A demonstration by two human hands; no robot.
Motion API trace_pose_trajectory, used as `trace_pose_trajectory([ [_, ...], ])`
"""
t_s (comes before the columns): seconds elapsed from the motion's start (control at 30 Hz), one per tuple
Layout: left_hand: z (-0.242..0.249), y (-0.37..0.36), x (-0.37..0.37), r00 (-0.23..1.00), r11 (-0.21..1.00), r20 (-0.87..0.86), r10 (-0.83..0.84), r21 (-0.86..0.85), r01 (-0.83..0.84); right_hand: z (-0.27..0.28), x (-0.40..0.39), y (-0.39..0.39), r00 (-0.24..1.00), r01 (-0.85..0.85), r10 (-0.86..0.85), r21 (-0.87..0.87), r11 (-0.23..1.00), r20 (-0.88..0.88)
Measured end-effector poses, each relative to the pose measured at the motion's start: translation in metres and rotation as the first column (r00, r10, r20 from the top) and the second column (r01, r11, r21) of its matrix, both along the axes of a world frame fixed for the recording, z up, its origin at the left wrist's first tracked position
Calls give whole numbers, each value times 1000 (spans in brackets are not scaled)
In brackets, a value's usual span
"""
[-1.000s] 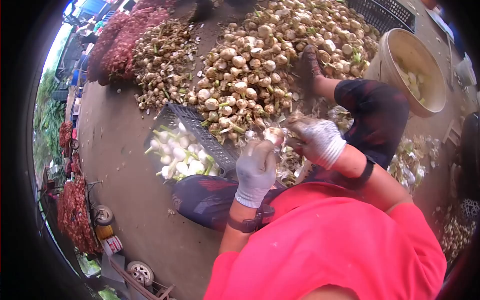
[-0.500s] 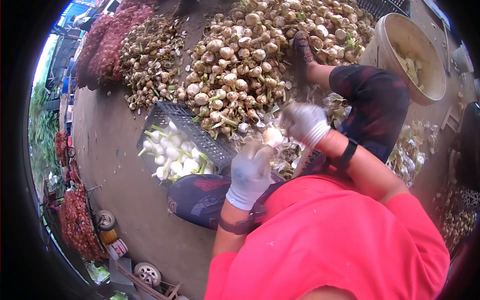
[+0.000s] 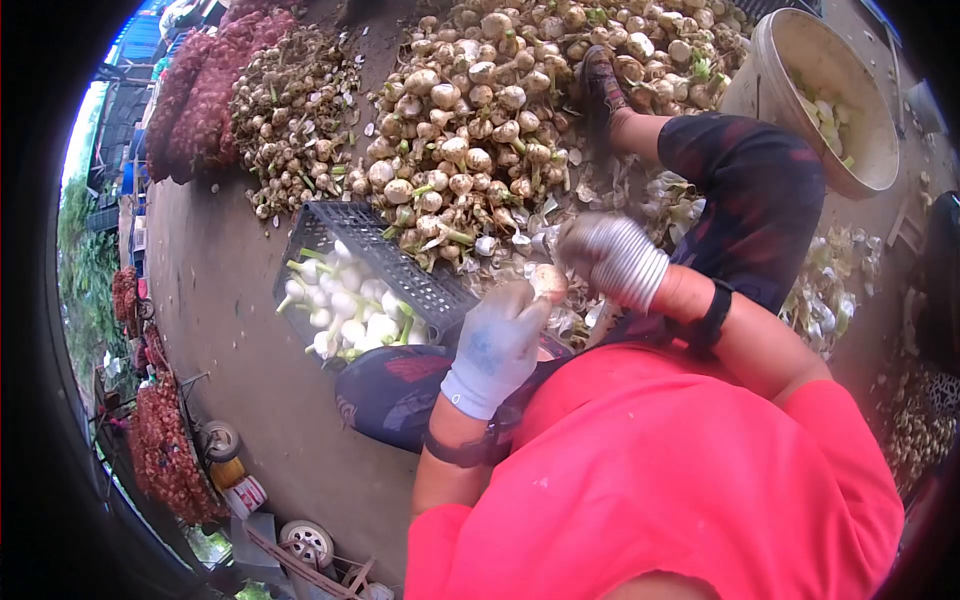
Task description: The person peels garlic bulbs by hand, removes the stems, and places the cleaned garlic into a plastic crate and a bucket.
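My left hand point(image 3: 497, 340), in a grey glove, grips a garlic bulb point(image 3: 548, 281) by its lower end. My right hand point(image 3: 610, 257), in a white knit glove, is closed on the bulb's far side, with fingers curled against it. Both hands work just above my lap, in front of a big heap of unpeeled garlic point(image 3: 470, 130). A dark plastic crate point(image 3: 400, 268) with white peeled bulbs point(image 3: 350, 310) lies to the left of my left hand. Loose skins point(image 3: 570, 320) lie under the hands.
A tan round basket point(image 3: 795, 40) with a few peeled bulbs stands at the upper right beyond my knee point(image 3: 750, 190). Red mesh sacks point(image 3: 190, 100) lie at the upper left and more sacks point(image 3: 160, 450) at the lower left, near small wheels point(image 3: 220, 440). Bare concrete floor point(image 3: 230, 330) spreads left of the crate.
Both hands drifted slightly down and right in view, still on the same bulb. My right hand turned, its cuff now facing the camera. The camera tilted a little.
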State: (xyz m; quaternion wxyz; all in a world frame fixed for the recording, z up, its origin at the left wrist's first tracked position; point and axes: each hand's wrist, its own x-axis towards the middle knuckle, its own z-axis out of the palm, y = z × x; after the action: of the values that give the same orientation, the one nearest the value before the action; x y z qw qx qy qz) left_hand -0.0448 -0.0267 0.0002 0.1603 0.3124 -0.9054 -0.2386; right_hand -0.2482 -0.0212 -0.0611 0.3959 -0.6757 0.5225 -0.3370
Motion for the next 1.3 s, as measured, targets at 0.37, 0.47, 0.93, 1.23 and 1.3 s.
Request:
trace_pose_trajectory([
  [0.37,-8,-8,-7,998,998,-2,-66,15,66,17,16,11,931,-230,134,-260,938,-340],
  [0.47,-8,-8,-7,998,999,-44,-51,-14,50,13,13,7,998,-63,59,-150,987,-33],
  [0.93,-34,-9,-16,910,878,-357,209,478,-14,36,-3,5,941,-246,277,168,955,-195],
  [1.23,-145,-132,-84,762,717,-66,644,397,-572,121,-222,4,-24,103,-529,-528,843,-848],
  [1.3,-205,-180,-110,740,567,265,619,502,-654,114,-219,4,46,237,-566,-541,807,-823],
])
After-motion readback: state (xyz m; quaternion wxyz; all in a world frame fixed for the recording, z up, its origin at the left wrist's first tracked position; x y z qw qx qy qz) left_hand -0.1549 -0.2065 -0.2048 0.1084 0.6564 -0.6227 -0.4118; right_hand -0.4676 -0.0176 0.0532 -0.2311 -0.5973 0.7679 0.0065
